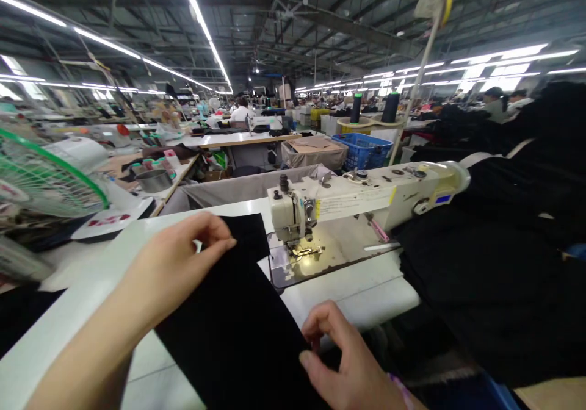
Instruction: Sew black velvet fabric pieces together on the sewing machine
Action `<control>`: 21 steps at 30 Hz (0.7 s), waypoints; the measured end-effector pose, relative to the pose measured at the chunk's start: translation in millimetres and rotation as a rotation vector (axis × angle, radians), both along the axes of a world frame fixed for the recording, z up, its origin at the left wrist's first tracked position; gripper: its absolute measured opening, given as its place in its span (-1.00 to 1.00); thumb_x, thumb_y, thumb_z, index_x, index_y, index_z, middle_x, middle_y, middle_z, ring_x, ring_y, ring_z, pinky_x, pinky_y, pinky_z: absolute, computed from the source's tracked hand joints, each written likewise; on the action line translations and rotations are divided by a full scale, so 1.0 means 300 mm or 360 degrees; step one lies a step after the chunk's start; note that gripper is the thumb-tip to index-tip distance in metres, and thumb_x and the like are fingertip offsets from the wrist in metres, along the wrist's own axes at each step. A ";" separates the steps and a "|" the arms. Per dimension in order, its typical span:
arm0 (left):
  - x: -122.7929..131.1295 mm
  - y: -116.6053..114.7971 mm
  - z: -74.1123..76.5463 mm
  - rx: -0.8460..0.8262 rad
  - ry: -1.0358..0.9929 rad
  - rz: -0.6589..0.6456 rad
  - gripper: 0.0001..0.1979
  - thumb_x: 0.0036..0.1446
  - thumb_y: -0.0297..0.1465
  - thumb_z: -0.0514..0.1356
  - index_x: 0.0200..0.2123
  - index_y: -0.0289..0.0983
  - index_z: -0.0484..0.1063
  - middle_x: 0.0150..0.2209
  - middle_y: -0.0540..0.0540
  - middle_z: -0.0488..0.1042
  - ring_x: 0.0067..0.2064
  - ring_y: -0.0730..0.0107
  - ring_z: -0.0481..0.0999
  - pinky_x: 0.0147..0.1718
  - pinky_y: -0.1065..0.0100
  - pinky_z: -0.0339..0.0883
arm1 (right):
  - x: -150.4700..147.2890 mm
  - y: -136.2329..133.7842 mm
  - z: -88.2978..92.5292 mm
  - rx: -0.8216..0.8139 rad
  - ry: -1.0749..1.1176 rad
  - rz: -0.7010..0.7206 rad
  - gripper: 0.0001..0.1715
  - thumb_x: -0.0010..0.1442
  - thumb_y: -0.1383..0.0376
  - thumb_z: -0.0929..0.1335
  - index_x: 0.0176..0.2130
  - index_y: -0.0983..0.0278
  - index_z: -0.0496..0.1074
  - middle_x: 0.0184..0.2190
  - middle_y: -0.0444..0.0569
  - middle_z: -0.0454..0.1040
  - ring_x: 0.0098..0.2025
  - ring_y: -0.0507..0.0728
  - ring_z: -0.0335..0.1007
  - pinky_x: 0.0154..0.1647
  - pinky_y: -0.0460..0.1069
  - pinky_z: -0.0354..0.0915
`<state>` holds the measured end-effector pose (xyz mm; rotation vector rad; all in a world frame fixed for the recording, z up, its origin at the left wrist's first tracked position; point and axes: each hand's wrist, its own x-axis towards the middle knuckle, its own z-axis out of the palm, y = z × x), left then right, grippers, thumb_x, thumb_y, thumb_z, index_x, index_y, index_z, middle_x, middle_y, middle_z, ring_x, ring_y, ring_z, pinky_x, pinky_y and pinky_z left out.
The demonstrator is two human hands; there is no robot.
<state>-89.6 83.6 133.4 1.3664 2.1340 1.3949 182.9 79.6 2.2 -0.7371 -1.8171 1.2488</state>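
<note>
A long black fabric piece [238,330] lies over the white table [160,367], running from beside the sewing machine [357,196] down to the bottom edge. Thumb and fingertips of my left hand [183,263] pinch the cloth near its upper part, left of the needle area. Lower down, my right hand [341,355] has its thumb and fingers bent round the cloth's right edge. The lit presser foot [306,251] has no black cloth under it; the fabric's upper right corner is just left of the machine's metal plate.
Dark fabric [494,263] is heaped at the right. A green-rimmed fan [50,178] and a metal bowl [154,181] are at the left. Behind the machine are a blue basket [364,151], thread cones [356,108] and a thread stand pole [419,80]. People sit far back.
</note>
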 end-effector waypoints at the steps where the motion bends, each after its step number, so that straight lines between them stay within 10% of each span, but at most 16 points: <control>1: 0.015 0.059 -0.030 -0.0229 0.0230 -0.0313 -0.82 -0.28 -0.33 0.39 -0.57 -0.17 0.44 -0.56 0.04 0.47 -0.45 0.30 0.37 -0.45 0.36 0.15 | -0.001 -0.018 -0.042 0.0141 -0.0068 0.0055 -0.72 0.04 0.49 0.35 -0.24 0.18 0.34 -0.37 -0.15 0.45 -0.33 0.06 0.42 -0.24 -0.08 0.35; 4: 0.064 0.215 -0.209 -0.0500 0.0360 -0.0742 -0.92 -0.18 -0.41 0.26 -0.58 -0.19 0.39 -0.57 0.07 0.42 -0.47 0.35 0.37 -0.45 0.37 0.17 | -0.002 -0.030 -0.160 0.0531 -0.0079 0.0172 -0.78 0.13 0.51 0.29 -0.29 0.18 0.35 -0.41 -0.12 0.48 -0.37 0.07 0.45 -0.33 -0.10 0.38; 9: 0.111 0.308 -0.452 -0.0509 0.0332 -0.0746 -0.86 -0.11 -0.49 0.25 -0.58 -0.21 0.33 -0.55 0.08 0.40 -0.44 0.39 0.39 -0.41 0.37 0.21 | 0.035 0.015 -0.242 0.0961 -0.0111 0.0071 -0.62 0.17 0.56 0.24 -0.12 0.19 0.41 -0.32 -0.03 0.58 -0.32 0.13 0.55 -0.26 -0.05 0.48; 21: 0.084 0.409 -0.508 -0.0668 0.0376 -0.0589 -0.81 0.22 -0.31 0.28 -0.35 -0.31 0.42 -0.41 0.05 0.44 -0.40 0.45 0.44 -0.35 0.33 0.40 | 0.048 0.076 -0.185 0.1165 -0.0385 -0.0089 -0.68 0.16 0.56 0.24 -0.20 0.23 0.41 -0.33 0.01 0.53 -0.26 0.18 0.48 -0.25 0.07 0.44</control>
